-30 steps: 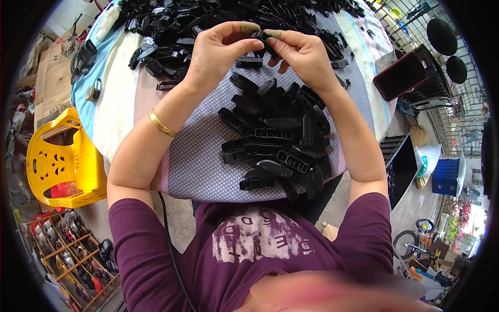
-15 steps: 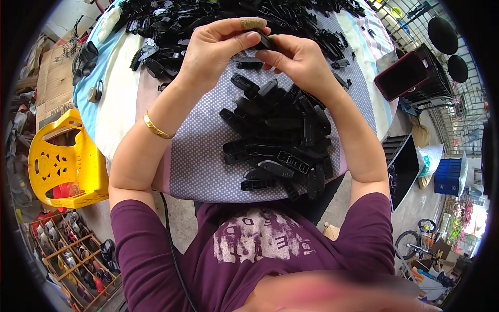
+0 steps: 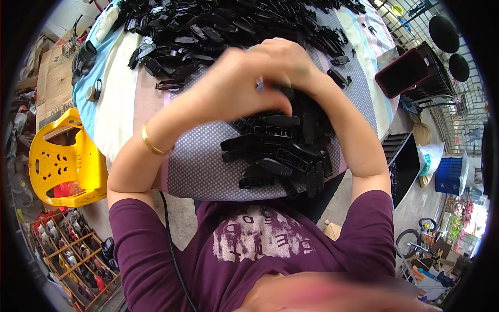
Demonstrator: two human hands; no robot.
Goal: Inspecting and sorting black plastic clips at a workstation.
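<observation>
My left hand (image 3: 247,83), smeared by motion, hangs above the near pile of black plastic parts (image 3: 280,151), its thumb pointing down toward them. Whether it holds anything does not show. Right beside it, my right hand (image 3: 288,60) is bent with its fingers curled in. Its fingertips are hidden behind the left hand, so I cannot make out what is in them. The near pile consists of long, narrow, rounded black pieces, some with slotted undersides. Beyond both hands a bigger heap of similar black parts (image 3: 208,34) spreads over the table.
A dotted grey cloth (image 3: 197,156) covers the table. A dark phone-like device (image 3: 403,74) stands at the right edge. At the left are a yellow plastic chair (image 3: 67,161) and a shoe rack (image 3: 73,255). A black bin (image 3: 403,166) sits beside the table on the right.
Both hands have come nearer to me from the far heap, the left one also moving right over the near pile. The black part held between them before no longer shows clearly.
</observation>
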